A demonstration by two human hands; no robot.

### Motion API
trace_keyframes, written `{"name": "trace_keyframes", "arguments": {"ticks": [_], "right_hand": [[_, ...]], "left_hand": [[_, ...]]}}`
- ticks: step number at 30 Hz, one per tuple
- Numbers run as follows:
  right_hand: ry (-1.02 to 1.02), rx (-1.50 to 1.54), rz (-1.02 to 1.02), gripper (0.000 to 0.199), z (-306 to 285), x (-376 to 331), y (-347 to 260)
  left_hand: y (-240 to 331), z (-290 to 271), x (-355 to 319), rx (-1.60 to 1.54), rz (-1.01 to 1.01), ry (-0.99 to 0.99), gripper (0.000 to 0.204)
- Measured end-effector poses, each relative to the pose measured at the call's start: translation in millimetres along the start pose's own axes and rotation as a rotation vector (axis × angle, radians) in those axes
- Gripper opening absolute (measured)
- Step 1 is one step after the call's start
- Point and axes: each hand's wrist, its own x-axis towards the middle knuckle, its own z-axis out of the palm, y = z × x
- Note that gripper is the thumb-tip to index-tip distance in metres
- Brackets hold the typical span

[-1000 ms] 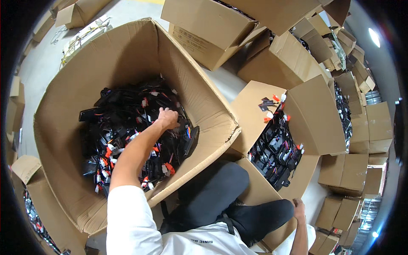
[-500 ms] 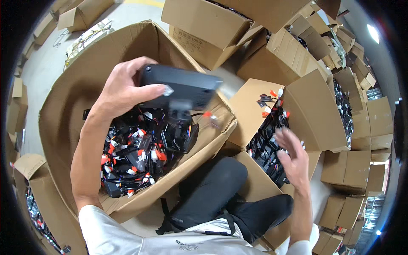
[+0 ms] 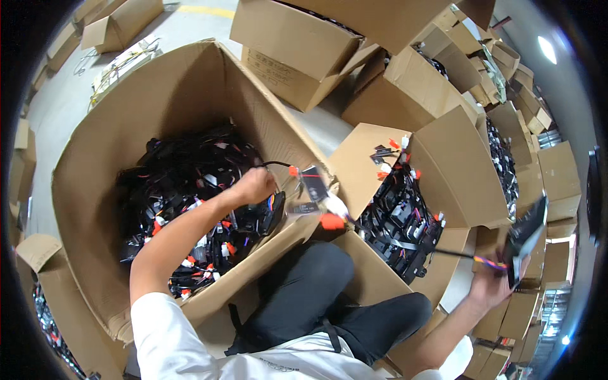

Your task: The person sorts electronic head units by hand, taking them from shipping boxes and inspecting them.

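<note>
Left hand (image 3: 254, 185) gripping wiring in the big carton (image 3: 95, 164), right hand (image 3: 493, 286) gripping a black module (image 3: 527, 235), cable (image 3: 405, 244) trailing between.

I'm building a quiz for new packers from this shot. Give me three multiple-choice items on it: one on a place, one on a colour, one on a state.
1. Where is the left hand?
A. Inside the big cardboard box, on the pile of black wire harnesses
B. On the person's knee
C. On the floor

2. What colour are the many small connector tags on the harnesses?
A. Blue
B. Orange-red
C. Green

3. What is the right hand doing?
A. Resting open and empty
B. Gripping a flat black module raised out to the side
C. Closing a box flap

Answers: 1 A, the forearm reaches over the box wall into the pile. 2 B, orange-red pieces dot the black wiring. 3 B, the fingers close around the module's lower end, with a wire trailing back toward the boxes.
</note>
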Motion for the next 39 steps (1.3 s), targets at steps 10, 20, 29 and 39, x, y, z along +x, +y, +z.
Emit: {"name": "trace_keyframes", "arguments": {"ticks": [10, 20, 29, 39], "right_hand": [[0.351, -0.526, -0.087, 0.053, -13, -90, -18], [-0.299, -0.724, 0.254, 0.048, -26, -93, -8], [-0.511, 0.188, 0.022, 0.075, 79, -66, 49], [0.236, 0.150, -0.022, 0.042, -29, -101, 13]], "left_hand": [[-42, 73, 27, 0.332, -0.412, -0.183, 0.027], [65, -147, -37, -0.692, -0.251, 0.353, 0.019], [327, -142, -57, -0.988, -0.136, -0.284, 0.031], [482, -20, -49, -1.572, 0.083, -0.233, 0.059]]}}
